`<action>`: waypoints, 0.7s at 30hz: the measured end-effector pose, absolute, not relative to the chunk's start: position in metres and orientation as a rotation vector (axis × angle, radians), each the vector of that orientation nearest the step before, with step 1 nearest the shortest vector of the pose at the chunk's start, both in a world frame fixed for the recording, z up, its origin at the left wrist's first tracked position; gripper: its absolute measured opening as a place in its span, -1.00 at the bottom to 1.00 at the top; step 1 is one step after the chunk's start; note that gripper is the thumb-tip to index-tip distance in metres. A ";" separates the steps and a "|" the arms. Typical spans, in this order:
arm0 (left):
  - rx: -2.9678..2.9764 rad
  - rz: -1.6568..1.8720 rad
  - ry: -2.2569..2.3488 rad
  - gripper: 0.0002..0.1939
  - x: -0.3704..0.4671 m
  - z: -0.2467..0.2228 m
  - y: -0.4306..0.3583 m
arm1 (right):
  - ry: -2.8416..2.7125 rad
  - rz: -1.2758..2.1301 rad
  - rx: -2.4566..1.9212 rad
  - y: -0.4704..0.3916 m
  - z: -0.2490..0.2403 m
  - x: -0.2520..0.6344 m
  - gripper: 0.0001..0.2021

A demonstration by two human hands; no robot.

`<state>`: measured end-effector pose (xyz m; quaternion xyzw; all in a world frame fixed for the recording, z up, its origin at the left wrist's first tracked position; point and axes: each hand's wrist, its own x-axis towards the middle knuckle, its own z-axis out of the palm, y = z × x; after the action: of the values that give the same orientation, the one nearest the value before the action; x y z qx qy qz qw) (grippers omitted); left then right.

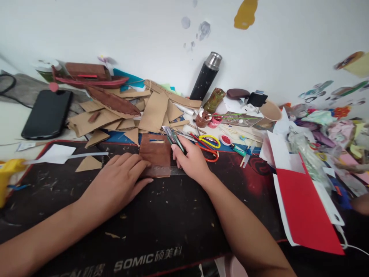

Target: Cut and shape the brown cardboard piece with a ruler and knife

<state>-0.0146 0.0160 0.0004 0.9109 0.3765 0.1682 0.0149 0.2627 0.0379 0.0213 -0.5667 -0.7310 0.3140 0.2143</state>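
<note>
My right hand is wrapped around a dark utility knife, which points up and to the left above the right edge of a brown-painted cardboard piece. That piece lies flat on the black desk mat and has a narrow slot near its top. A clear ruler crosses its lower edge. Palm down, my left hand rests at the piece's lower left, index finger and thumb apart over the ruler's left part. Its other fingertips are hidden.
Cardboard scraps, a brown boat model and a phone lie behind and left. Scissors, paint jars and a black thermos stand or lie beyond my right hand. Red paper is right; a yellow glue gun left.
</note>
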 end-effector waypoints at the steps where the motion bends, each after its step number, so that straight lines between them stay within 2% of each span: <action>1: 2.823 0.516 1.155 -0.73 -0.013 0.001 0.015 | -1.928 0.946 -1.553 0.038 0.020 0.264 -0.65; 4: 2.805 0.523 1.102 -0.70 -0.010 0.003 0.011 | -1.728 1.119 -1.486 0.038 0.020 0.267 -0.80; 7: 2.821 0.532 1.072 -0.65 -0.008 0.003 0.009 | -1.700 1.166 -1.449 0.038 0.020 0.268 -0.85; 21: 2.603 0.473 1.073 -0.51 -0.008 0.005 0.009 | -1.765 1.164 -1.461 0.037 0.020 0.269 -0.84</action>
<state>-0.0085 0.0095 0.0054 0.9024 0.3720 0.1640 0.1430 0.2689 0.0373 0.0202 -0.5453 -0.6590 0.4347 0.2818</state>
